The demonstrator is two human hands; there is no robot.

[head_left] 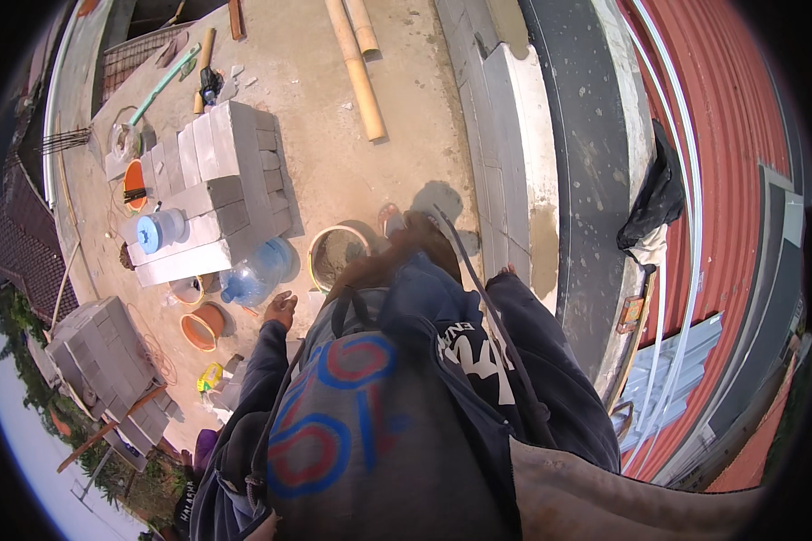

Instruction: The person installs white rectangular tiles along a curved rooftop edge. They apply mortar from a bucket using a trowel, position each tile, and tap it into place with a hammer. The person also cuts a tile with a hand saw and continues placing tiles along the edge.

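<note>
My left hand (281,308) hangs beside my body with its fingers loosely apart and nothing in them. It is nearest to a large clear blue water jug (257,272) lying on its side and a round bucket of grey mortar (338,254) on the floor. My right hand (505,271) shows only as a small bit of fingers past the dark sleeve, near the low block wall (543,236). What it does, or whether it holds anything, is hidden.
Stacked grey blocks (221,149) stand at the left, with another blue-capped jug (158,231) on them. Near them sit an orange bucket (202,326) and an orange tub (134,184). Bamboo poles (361,86) lie ahead. Beyond the wall is a red corrugated roof (722,117).
</note>
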